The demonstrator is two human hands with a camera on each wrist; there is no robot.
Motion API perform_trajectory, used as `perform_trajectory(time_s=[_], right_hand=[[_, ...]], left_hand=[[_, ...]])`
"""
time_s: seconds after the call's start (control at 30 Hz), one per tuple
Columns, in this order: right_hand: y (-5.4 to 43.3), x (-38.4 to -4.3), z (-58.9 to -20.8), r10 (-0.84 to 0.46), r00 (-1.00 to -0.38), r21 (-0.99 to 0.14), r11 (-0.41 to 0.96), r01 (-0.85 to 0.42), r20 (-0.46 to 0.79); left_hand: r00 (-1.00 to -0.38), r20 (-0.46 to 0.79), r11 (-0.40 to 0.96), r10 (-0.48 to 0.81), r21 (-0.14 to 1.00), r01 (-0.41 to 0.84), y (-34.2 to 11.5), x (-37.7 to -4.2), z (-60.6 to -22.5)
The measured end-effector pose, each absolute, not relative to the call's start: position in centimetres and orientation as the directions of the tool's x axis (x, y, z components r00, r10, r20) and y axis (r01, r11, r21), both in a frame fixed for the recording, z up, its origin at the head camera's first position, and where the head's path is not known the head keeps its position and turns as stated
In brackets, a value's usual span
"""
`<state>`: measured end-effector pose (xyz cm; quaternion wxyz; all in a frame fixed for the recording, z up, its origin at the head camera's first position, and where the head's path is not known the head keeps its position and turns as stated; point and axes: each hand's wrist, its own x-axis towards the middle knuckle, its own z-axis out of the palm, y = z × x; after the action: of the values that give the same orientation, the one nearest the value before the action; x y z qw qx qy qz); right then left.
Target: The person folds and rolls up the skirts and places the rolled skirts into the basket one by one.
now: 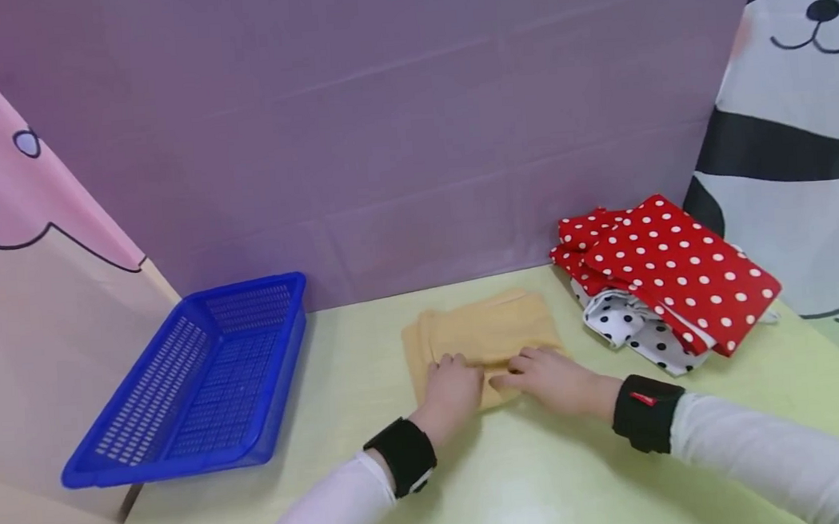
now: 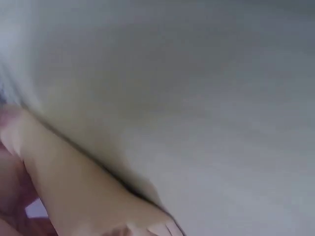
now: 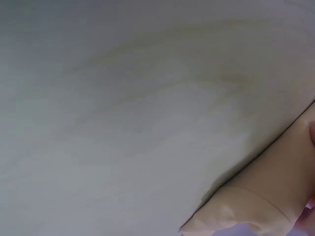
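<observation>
A yellow cloth (image 1: 496, 329), folded into layers, lies flat toward the back of the table. My left hand (image 1: 454, 388) is at its near left part, fingers curled over the fold. Beside it my right hand (image 1: 552, 378) grips the near right part of the same fold, thumb pointing toward the left hand. In the left wrist view the cloth (image 2: 83, 177) fills the lower left, with a bit of the hand at the edge. The right wrist view has the cloth (image 3: 266, 182) at lower right, fingertips partly hidden behind it.
A blue plastic basket (image 1: 272, 399) stands at the left of the table (image 1: 505, 481). On the right lies a folded red cloth with white dots (image 1: 680, 270), over a white cloth with black dots (image 1: 658, 343). A purple backdrop (image 1: 412, 134) hangs behind the table.
</observation>
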<state>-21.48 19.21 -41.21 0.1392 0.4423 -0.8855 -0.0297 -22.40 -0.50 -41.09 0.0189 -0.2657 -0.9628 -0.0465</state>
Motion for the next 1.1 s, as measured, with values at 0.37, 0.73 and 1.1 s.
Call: perform_trajectory(time_s=[0.37, 0.73, 1.1], right_hand=[[18.5, -22.9, -40.8, -0.786, -0.576, -0.019, 0.587, -0.809, 0.225], [19.1, -24.4, -39.1, -0.764, -0.645, -0.377, 0.597, -0.708, 0.001], [19.8, -23.7, -40.2, -0.714, -0.698, -0.473, 0.601, -0.644, 0.043]], left_hand=[[-0.764, 0.090, 0.751, 0.639, -0.286, 0.594, -0.9, -20.4, -40.8], [-0.752, 0.057, 0.753, 0.657, -0.094, 0.651, -1.3, -21.6, -40.8], [-0.763, -0.007, 0.745, 0.646, 0.222, 0.629, -1.5, -23.3, -40.1]])
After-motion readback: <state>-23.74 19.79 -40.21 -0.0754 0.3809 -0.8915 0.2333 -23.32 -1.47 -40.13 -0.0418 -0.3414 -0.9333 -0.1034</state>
